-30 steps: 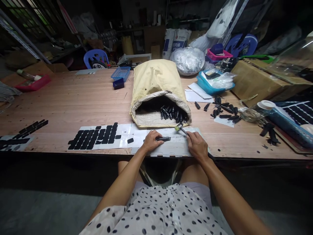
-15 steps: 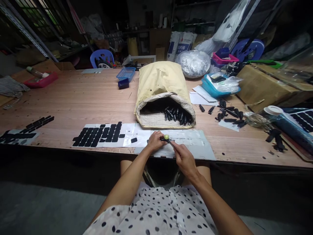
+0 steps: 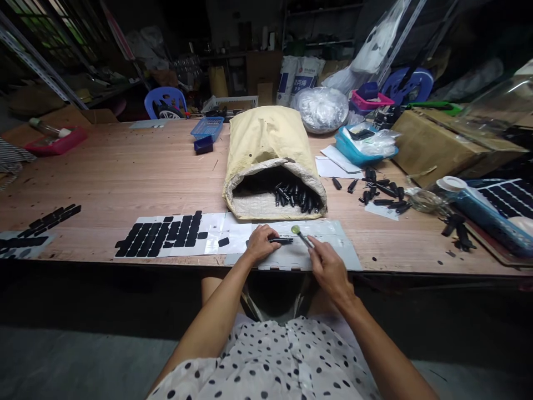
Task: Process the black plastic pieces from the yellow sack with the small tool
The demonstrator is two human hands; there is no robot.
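Right at the middle of the near edge, a slim black piece [image 3: 283,241] lies over a grey board [image 3: 333,250]; the left hand [image 3: 261,243] pinches its left end between thumb and fingers, leaving the other end jutting out rightward; just beside that free end is the round yellow-green head of a small hammer [image 3: 296,230], apart from the piece, though its height above the board is hard to tell; the right hand [image 3: 328,266] has its fingers wrapped round the handle; left of the board, white sheets [image 3: 213,233] carry rows of black rounded patches [image 3: 156,238], with one patch set apart; behind the board a yellowish sack [image 3: 270,133] lies with its mouth towards the person, glossy black pieces [image 3: 295,197] heaped inside towards the right; further right, loose black pieces [image 3: 385,190] are scattered on the wooden table [image 3: 145,161], near a cardboard box [image 3: 437,147]; a light-blue basket [image 3: 207,129] sits left of the sack.
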